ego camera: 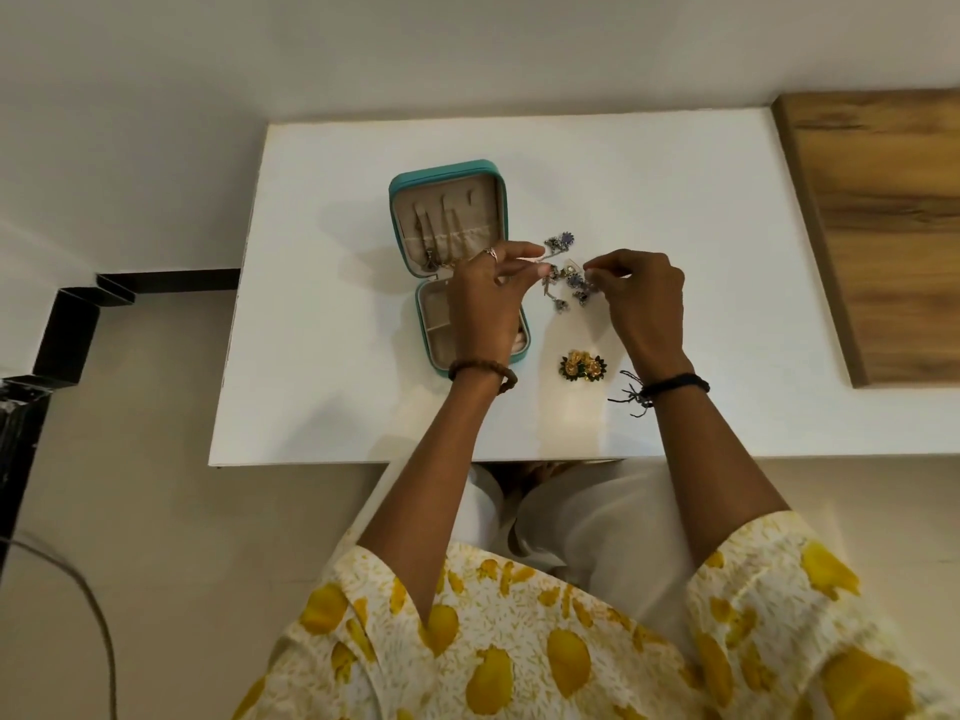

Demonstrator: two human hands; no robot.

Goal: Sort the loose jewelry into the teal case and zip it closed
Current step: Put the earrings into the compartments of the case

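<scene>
Nearest the camera: both forearms, in yellow-patterned sleeves, extend from the 6 o'clock edge over a white bench.

Left hand: positioned above the lower half of the teal case, grip pinched together on one end of a silver-and-blue jewelry piece. Right hand: at roughly 3 o'clock from the left, grip likewise closed on the other end of the same piece. The piece hangs between the two hands, just beside the case's right edge. Judgement: it is held at both ends so it can be spread or untangled before going in (whether it is one necklace or several linked items cannot be told).

The case lies open flat at about 10 o'clock of the bench centre, lid half at 12 o'clock with chains already hung on its hooks, tray half towards 6 o'clock, partly covered by the left hand. Open and adjacent, it keeps the transfer short.

Outstanding: a gold-and-green floral pair lies loose at 6 o'clock of the hands; a dark cord item lies by the right wrist. Zip not yet closed.
</scene>
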